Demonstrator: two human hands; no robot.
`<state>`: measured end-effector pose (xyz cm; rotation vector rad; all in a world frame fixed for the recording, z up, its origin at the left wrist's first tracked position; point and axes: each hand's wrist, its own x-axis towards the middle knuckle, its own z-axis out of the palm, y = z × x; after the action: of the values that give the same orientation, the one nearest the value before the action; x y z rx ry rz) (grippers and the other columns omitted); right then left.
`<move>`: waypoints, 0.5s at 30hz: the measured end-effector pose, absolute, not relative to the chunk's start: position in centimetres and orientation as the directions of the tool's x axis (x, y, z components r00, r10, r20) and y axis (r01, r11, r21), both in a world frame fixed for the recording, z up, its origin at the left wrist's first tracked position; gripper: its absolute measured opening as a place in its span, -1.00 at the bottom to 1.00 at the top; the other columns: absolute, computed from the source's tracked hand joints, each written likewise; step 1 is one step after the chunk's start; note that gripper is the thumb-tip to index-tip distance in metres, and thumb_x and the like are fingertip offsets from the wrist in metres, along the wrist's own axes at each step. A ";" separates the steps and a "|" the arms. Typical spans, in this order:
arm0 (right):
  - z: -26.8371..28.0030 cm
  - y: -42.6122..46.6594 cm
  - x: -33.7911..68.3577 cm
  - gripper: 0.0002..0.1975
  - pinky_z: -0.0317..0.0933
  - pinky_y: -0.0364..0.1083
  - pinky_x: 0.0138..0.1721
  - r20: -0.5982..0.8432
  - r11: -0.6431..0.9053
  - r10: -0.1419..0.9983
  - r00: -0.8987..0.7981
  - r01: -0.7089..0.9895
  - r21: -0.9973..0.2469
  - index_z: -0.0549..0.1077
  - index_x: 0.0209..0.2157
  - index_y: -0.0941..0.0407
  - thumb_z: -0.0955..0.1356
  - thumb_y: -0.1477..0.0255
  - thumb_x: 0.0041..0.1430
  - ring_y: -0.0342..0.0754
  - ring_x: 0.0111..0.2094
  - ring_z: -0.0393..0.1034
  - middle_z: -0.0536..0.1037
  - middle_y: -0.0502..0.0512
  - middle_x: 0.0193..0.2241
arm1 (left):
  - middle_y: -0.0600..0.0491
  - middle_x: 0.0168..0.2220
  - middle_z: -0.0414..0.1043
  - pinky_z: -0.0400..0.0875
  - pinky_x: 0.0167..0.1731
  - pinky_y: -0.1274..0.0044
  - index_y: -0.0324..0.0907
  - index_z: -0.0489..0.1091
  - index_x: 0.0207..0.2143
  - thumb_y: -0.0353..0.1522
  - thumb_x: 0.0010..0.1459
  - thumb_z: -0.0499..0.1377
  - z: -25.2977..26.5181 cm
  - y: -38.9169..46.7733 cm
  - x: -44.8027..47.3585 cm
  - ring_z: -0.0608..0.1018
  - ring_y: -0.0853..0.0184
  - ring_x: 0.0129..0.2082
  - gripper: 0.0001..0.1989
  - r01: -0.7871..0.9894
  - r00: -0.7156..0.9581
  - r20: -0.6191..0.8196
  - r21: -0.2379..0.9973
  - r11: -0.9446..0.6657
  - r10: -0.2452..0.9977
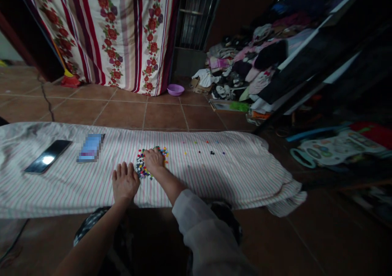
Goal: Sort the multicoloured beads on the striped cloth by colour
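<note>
Currently rest the left hand (125, 183) palm down on the striped cloth (245, 186), with fingers slightly spread, just beside a pile of small coloured pieces (141, 170); cannot see beneath the palm. Reach the right hand (154, 161) over that same pile, hiding much of its middle. Curl the right fingers downward, with tips lost from sight among the pieces; cannot tell whether pinching one or merely pressing. Cannot count the heaped bits or make out their exact shape. See loose pieces (212, 152) to the right of the pile, in two rough rows, mostly dark in the nearer row and too faint to judge well in the farther. Find to the left a pixelated phone (91, 148), then a dark phone (48, 157) partly washed out by glare. Spot beyond the cloth a purple basin (175, 90), a floral curtain (119, 31) cut off by the top edge, and a clothes heap (254, 74) sinking into shadow. Lose the grey sleeve (202, 227) on the right arm past the bottom edge.
</note>
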<state>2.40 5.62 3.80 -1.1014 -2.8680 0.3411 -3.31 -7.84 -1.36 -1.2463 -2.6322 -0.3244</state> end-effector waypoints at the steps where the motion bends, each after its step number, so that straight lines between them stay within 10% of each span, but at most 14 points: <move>1: 3.6 5.6 2.3 -0.76 0.16 -0.03 -0.03 -0.027 0.725 0.664 -0.747 0.652 -0.220 0.50 -0.03 0.11 0.28 0.38 0.37 0.06 0.05 0.29 0.57 0.17 -0.05 | -0.29 0.25 0.32 0.13 0.26 0.12 -0.33 0.36 0.19 -0.31 0.28 -0.11 -1.3 -7.8 -3.3 0.30 -0.06 0.29 -0.47 0.778 -0.621 0.283 0.111 0.618 0.731; 15: 3.6 5.2 3.1 -0.80 0.17 -0.05 0.04 0.089 0.724 0.658 -0.748 0.595 -0.350 0.49 -0.11 0.15 0.27 0.49 0.30 0.03 -0.01 0.33 0.59 0.16 -0.13 | -0.30 0.23 0.34 0.14 0.24 0.12 -0.33 0.36 0.17 -0.30 0.29 -0.13 -1.7 -7.9 -3.4 0.31 -0.07 0.27 -0.47 0.785 -0.608 0.308 0.096 0.611 0.732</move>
<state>3.15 5.19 3.62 -1.0017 -2.7206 0.4461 -3.37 -7.92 -1.70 -1.2463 -2.6001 -0.3260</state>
